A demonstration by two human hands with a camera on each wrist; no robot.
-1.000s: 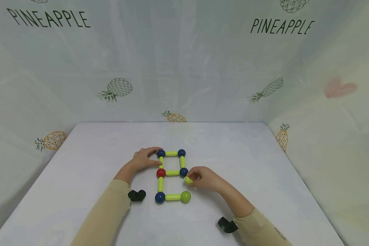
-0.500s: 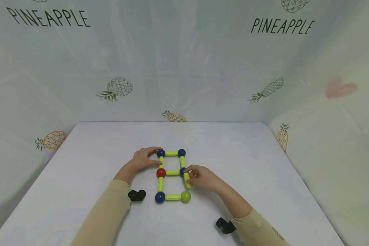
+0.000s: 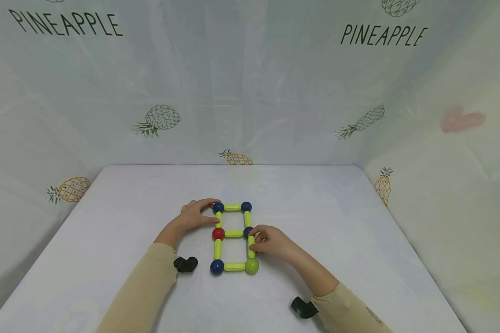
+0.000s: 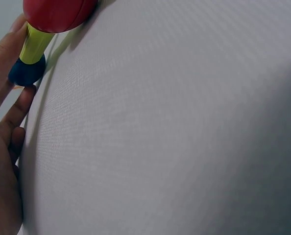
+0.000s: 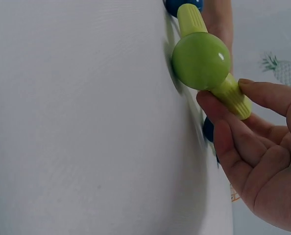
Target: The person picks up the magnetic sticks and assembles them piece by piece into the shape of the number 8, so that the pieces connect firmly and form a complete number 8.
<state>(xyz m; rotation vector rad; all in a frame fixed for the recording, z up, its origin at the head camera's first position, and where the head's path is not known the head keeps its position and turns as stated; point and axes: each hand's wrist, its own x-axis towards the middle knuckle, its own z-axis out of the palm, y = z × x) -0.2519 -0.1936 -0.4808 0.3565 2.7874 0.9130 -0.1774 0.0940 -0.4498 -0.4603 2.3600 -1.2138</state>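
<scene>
A flat ladder-like frame of magnetic rods and balls lies on the table, two squares joined end to end. Its rods are yellow-green; the balls are blue, with a red ball [image 3: 218, 234] at the middle left and a green ball [image 3: 252, 266] at the near right corner. My left hand [image 3: 196, 214] holds the far left corner, thumb on a side rod [image 4: 36, 45] and fingers by the blue ball [image 4: 27, 72]. Between thumb and fingers, my right hand [image 3: 276, 242] pinches the near right rod [image 5: 232, 98], which meets the green ball; its far end is partly hidden.
The white table [image 3: 337, 208] extends around the frame, backed by a pale pineapple-print cloth [image 3: 296, 92]. A dark wrist device [image 3: 185, 264] sits by the left cuff, another dark device [image 3: 304, 307] by the right cuff.
My right hand has turned the pinched rod from a slant into line with the frame's right side, its near end now at the green ball. The left hand stays put.
</scene>
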